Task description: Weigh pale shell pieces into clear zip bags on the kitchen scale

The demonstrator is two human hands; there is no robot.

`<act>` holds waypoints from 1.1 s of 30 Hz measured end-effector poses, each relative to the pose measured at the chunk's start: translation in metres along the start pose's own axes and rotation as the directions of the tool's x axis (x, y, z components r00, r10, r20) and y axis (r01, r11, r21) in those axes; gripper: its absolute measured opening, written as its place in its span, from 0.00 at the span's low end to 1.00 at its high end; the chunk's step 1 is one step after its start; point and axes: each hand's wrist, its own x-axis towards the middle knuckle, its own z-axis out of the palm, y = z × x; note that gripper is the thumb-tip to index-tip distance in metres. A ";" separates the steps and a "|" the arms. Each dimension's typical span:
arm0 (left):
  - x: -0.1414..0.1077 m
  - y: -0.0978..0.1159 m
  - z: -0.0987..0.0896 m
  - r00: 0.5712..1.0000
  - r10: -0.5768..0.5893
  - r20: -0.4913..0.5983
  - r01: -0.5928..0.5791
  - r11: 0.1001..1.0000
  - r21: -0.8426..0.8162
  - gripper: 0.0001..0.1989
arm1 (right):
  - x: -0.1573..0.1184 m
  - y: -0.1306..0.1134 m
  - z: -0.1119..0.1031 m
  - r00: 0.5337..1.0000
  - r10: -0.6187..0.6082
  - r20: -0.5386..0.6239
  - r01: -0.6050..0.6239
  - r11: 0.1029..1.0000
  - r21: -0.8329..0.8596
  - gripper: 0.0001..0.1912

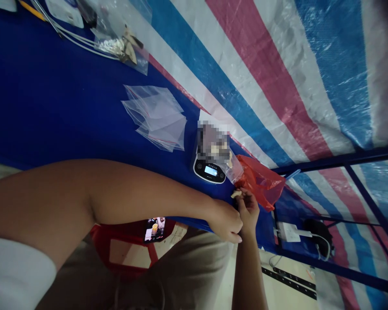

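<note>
My left hand [224,221] reaches across from the left with its fingers curled and its thumb low. It lies against the wrist of my right hand [248,206]; whatever is under the left fingers is hidden. Between the right fingertips is a small pale curved piece [236,194], its kind unclear. Just above stands a digital kitchen scale [209,175] with a lit display. On it lies a clear plastic bag [235,170] with pale pieces inside, partly blurred out. A red plastic bag [261,181] sits beside the right hand.
Several clear zip bags [161,114] lie on the blue table [51,107]. Farther left is another clear bag [129,47] with brownish pieces, near white cables. A phone [154,229] rests on a red stool [105,247]. A white charger [288,232] and blue frame bars [358,181] are on the right.
</note>
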 end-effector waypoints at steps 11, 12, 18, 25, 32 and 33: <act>0.001 -0.002 0.003 1.000 -0.001 -0.012 0.001 1.000 -0.010 0.23 | -0.004 -0.005 -0.005 1.000 0.006 0.006 -0.005 0.997 -0.083 0.15; 0.001 -0.002 0.003 1.000 0.001 -0.011 -0.001 1.000 -0.013 0.22 | -0.004 -0.005 -0.005 1.000 -0.006 0.019 0.008 0.994 -0.108 0.16; 0.002 -0.003 0.005 0.999 0.008 -0.031 -0.009 1.000 -0.020 0.23 | -0.002 -0.006 -0.003 0.971 -0.215 0.107 0.238 0.918 -0.317 0.14; 0.002 -0.004 0.005 0.999 0.021 -0.035 -0.021 1.000 -0.013 0.23 | -0.004 -0.002 -0.003 0.971 -0.220 0.089 0.237 0.907 -0.348 0.11; 0.001 -0.002 0.003 0.999 0.018 -0.029 -0.018 1.000 0.001 0.22 | -0.005 -0.002 0.000 0.977 -0.205 0.066 0.214 0.907 -0.363 0.14; 0.001 -0.002 0.002 1.000 0.018 -0.026 -0.018 1.000 -0.001 0.22 | -0.005 -0.001 0.000 0.981 -0.186 0.058 0.195 0.916 -0.350 0.16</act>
